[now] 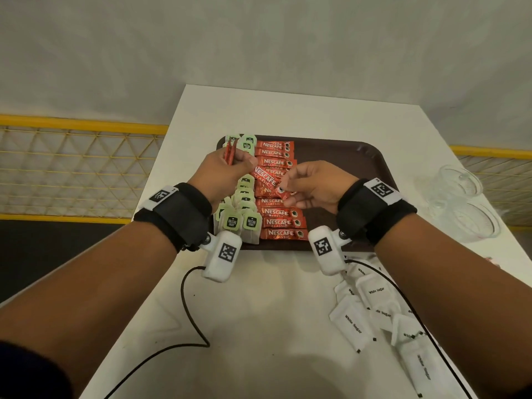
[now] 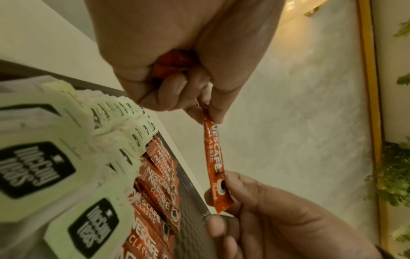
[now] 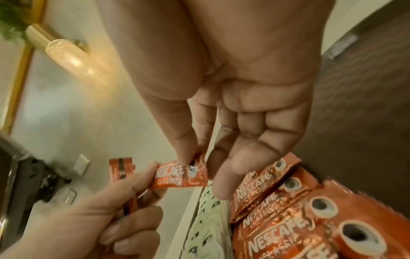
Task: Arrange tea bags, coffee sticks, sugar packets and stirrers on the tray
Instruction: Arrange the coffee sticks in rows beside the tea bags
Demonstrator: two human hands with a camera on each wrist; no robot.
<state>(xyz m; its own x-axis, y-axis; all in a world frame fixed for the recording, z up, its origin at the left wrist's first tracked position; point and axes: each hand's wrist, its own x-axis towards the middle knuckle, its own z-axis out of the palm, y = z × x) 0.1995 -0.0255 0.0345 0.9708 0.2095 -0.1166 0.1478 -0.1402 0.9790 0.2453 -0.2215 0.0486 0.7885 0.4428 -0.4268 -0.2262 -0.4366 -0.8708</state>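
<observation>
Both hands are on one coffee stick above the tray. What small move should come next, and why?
Probably the left hand lets go so the right hand can lay the coffee stick into the red row; both pinch it now, and the left holds spare sticks.

Café-like spot; white table (image 1: 288, 298), yellow mesh railing (image 1: 72, 168), wall lamp (image 3: 71, 56).

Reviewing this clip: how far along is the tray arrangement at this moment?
Roughly halfway. Done: a column of tea bags and a column of coffee sticks lie side by side on the tray. In hand: one coffee stick is pinched between the left hand and right hand, and the left hand holds more sticks. Left: the sugar packets lie on the table; no stirrers are visible.
</observation>
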